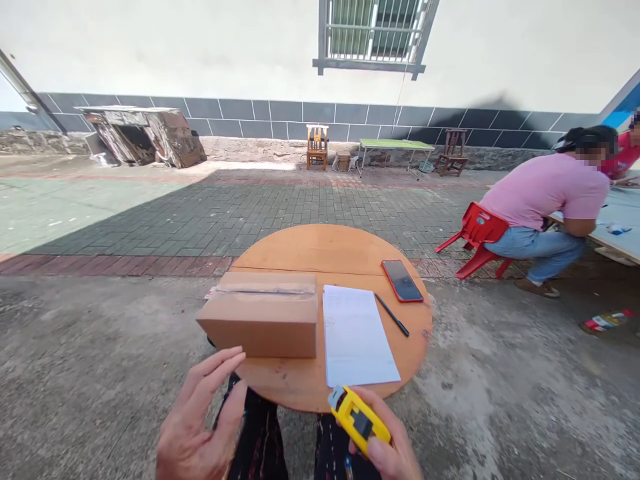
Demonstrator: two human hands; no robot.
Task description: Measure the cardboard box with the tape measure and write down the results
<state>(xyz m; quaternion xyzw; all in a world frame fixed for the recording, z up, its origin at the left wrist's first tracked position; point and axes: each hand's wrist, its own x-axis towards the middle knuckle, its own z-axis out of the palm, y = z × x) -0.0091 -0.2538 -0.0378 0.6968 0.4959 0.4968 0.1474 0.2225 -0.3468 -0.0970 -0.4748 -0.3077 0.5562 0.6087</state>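
A closed cardboard box [280,327] with clear tape along its top sits on the left part of a round wooden table [325,247]. My left hand [203,417] hovers by the box's near left corner, fingers apart and holding nothing; I cannot tell if a fingertip touches the cardboard. In my right hand [393,443] is a yellow utility knife [360,421] with a dark slider, its grey tip pointing up and left. The knife is over the table's near edge, just below a stack of white paper [357,337].
A black pen [392,315] and a red-edged phone [403,281] lie right of the paper. To the right, a person in a pink shirt [545,187] sits on a red plastic chair [480,230] at another table. A bottle [607,322] lies on the ground.
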